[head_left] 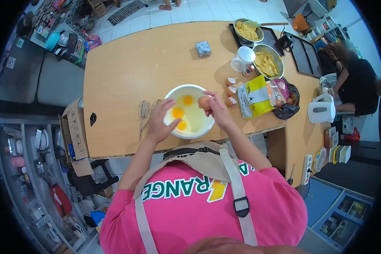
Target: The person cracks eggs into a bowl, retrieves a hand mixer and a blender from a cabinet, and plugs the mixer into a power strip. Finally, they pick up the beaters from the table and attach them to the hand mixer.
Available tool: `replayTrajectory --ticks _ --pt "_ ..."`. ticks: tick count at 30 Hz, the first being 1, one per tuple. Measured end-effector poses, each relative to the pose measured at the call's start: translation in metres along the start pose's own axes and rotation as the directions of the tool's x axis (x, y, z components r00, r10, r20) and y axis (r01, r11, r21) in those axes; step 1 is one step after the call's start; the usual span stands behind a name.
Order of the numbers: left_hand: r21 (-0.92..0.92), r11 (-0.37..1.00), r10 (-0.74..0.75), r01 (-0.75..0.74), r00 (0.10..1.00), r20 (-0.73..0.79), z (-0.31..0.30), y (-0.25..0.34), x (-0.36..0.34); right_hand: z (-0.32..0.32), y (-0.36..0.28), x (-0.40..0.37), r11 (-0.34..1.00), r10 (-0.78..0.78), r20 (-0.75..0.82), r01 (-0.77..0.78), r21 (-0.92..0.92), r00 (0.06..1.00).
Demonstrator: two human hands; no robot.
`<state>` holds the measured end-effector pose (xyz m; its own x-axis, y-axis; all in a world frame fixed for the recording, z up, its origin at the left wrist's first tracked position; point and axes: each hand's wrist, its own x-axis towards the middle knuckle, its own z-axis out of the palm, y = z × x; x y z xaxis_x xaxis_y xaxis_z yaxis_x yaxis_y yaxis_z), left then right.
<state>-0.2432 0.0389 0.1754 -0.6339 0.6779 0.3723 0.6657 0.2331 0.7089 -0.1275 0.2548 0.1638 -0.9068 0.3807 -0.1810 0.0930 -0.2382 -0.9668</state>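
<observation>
A white bowl [208, 128] on the wooden table holds three yolks in clear egg white. My right hand [218, 109] grips a brown egg [204, 102] over the bowl's right rim. Over the left rim, my left hand [159, 122] has its fingers apart and holds nothing. Beside it on the table lie a whisk [143, 111] and another wire tool, partly hidden by that hand. Right of the bowl, several broken eggshells [230, 91] stand in a row. More brown eggs [290, 100] show in a black plastic bag [288, 111].
A brown sugar bag [255, 97], a clear jar [242, 59] and a small bottle [248, 70] stand to the right. Behind are bowls of yellow mixture [266, 63] and dark trays [307, 56]. A white jug [321, 109] stands near a seated person [357, 80].
</observation>
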Motion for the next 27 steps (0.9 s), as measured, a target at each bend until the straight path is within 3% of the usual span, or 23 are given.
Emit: replayTrajectory --ticks 1,3,5,9,10,11,12,15,16,18,19,20,22,25,26,27 --pt "0.006 1.0 0.028 -0.029 0.997 0.075 0.002 0.013 0.009 0.008 -0.002 0.004 0.984 0.157 0.131 -0.167 0.069 0.979" --pt "0.014 0.998 0.051 -0.053 0.988 0.144 0.008 0.024 0.016 0.02 0.002 0.011 0.981 0.186 0.204 -0.193 0.015 0.961" --pt "-0.098 0.994 -0.013 0.037 0.972 0.234 0.015 0.023 0.017 0.03 0.005 0.014 0.98 0.198 0.274 -0.182 -0.083 0.941" --pt "-0.201 0.977 -0.023 0.066 0.977 0.212 0.019 0.011 0.013 0.039 0.004 0.013 0.979 0.205 0.263 -0.194 -0.069 0.943" --pt "-0.199 0.974 -0.071 0.11 0.978 0.195 0.018 0.013 0.013 0.039 0.002 0.015 0.937 -0.068 0.12 0.104 -0.333 0.99" --pt "-0.197 0.968 -0.118 0.153 0.977 0.178 0.017 0.014 0.013 0.039 0.0 0.016 0.734 -0.369 0.058 0.329 -0.595 0.928" --pt "-0.197 0.968 -0.118 0.153 0.977 0.177 0.016 0.014 0.015 0.038 -0.008 0.012 0.733 -0.368 0.06 0.329 -0.595 0.928" --pt "-0.082 0.988 -0.119 0.134 0.979 0.167 0.017 0.013 0.015 0.044 -0.038 -0.004 0.412 -0.654 0.281 0.642 -0.647 0.702" --pt "-0.071 0.995 -0.056 0.068 0.985 0.161 0.019 0.01 0.016 0.053 -0.037 -0.005 0.413 -0.653 0.278 0.639 -0.649 0.704" --pt "-0.063 0.998 0.011 -0.002 0.989 0.15 0.023 0.005 0.016 0.066 -0.035 -0.004 0.238 -0.192 0.358 0.397 -0.886 0.914" --pt "-0.087 0.996 0.025 -0.011 0.986 0.165 0.024 0.002 0.014 0.065 -0.034 -0.002 0.185 -0.148 0.344 0.368 -0.911 0.927" --pt "-0.11 0.994 0.037 -0.017 0.983 0.18 0.025 0.0 0.013 0.064 -0.036 -0.004 0.184 -0.147 0.345 0.368 -0.911 0.927" --pt "-0.08 0.997 0.009 0.005 0.985 0.17 0.025 0.002 0.015 0.06 -0.049 -0.009 0.387 -0.393 0.35 0.498 -0.776 0.85" --pt "-0.047 0.998 -0.026 0.034 0.986 0.166 0.023 0.006 0.012 0.058 -0.067 -0.015 0.456 -0.468 0.315 0.531 -0.714 0.825" --pt "-0.041 0.999 -0.023 0.03 0.988 0.156 0.023 0.006 0.014 0.06 -0.06 -0.011 0.453 -0.471 0.315 0.532 -0.715 0.824" --pt "-0.043 0.999 -0.018 0.025 0.988 0.154 0.023 0.005 0.015 0.064 -0.045 -0.004 0.305 -0.26 0.372 0.442 -0.844 0.891"
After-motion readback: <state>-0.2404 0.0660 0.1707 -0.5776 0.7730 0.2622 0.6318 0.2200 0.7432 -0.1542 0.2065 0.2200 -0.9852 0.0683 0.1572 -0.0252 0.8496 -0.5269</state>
